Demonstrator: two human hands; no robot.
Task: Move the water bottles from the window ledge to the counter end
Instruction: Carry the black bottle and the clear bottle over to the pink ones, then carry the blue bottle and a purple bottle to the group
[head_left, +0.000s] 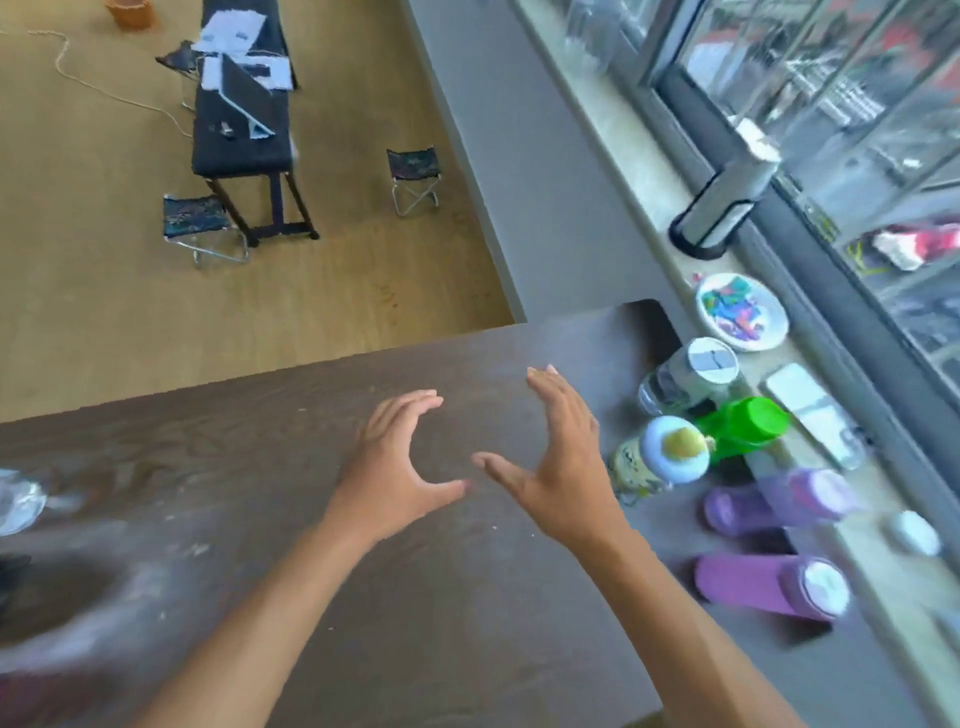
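Both hands hover over the dark wooden counter (291, 519), empty, fingers spread. My left hand (395, 467) and my right hand (558, 462) face each other, thumbs nearly touching. Right of my right hand, several bottles stand at the counter's window side: a clear one with a white lid (685, 379), a green one (748, 428), a pale one with a white and yellow top (660, 460), a light purple one (779, 501) and a darker purple one (769, 584). A grey and black bottle (719, 210) stands farther along the window ledge (587, 124).
On the ledge lie a plate with colourful bits (740, 312), a white flat device (810, 410) and a small white round thing (914, 532). The counter's far end (597, 327) meets a grey wall. Below, a black bench and two folding stools stand on the floor.
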